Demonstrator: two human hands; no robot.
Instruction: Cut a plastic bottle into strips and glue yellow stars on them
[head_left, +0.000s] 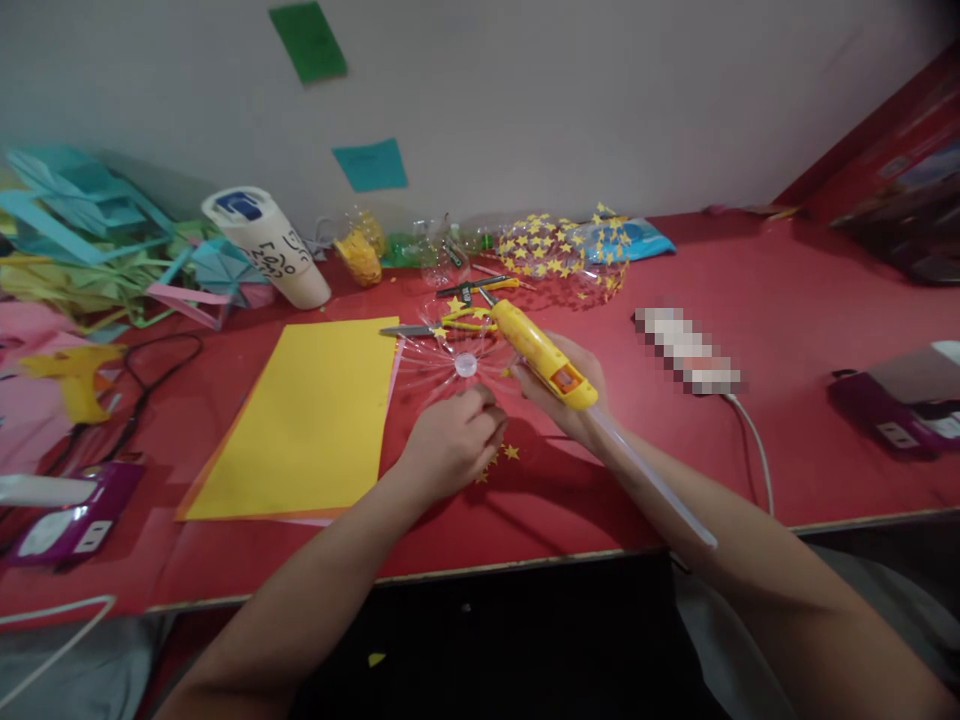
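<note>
A yellow hot glue gun is in my right hand, tilted with its nozzle to the upper left. A long clear glue stick juts from its rear toward me. My left hand is closed, fingertips curled together; what they pinch, if anything, is hidden. Just beyond it lies a clear plastic bottle piece cut into splayed strips, with a yellow star on one of them. Several small yellow stars show beside and below my left fingers. Scissors with yellow handles lie behind the strips.
Yellow paper sheets lie left on the red table. Behind stand a white roll and star-covered clear plastic. Another glue gun and folded paper shapes are at left. A blurred-out device with a cable lies right.
</note>
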